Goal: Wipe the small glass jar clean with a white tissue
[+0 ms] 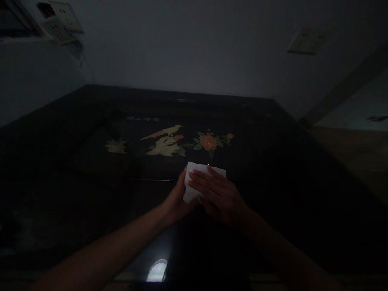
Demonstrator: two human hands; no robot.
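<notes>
A folded white tissue or cloth (pixel 189 194) lies between my two hands, in front of my body. My left hand (pixel 178 204) holds it from below and the left side, its fingers mostly hidden underneath. Pressed over its top is my right hand (pixel 223 199), with the fingers laid together across the white surface. Below and beyond them is a dark, glossy surface (pixel 145 198) with inlaid decoration: a pale bird (pixel 165 131) on a rock, an orange flower (pixel 208 142) with green leaves, and written characters above. Dim light hides whether the tissue touches the surface.
A pale wall (pixel 182 44) rises behind the dark surface's far edge. Sockets (pixel 66 16) are at the upper left, and another socket plate (pixel 306 40) is at the upper right. A bright reflection shows near the front. To the right is brownish floor (pixel 354 147).
</notes>
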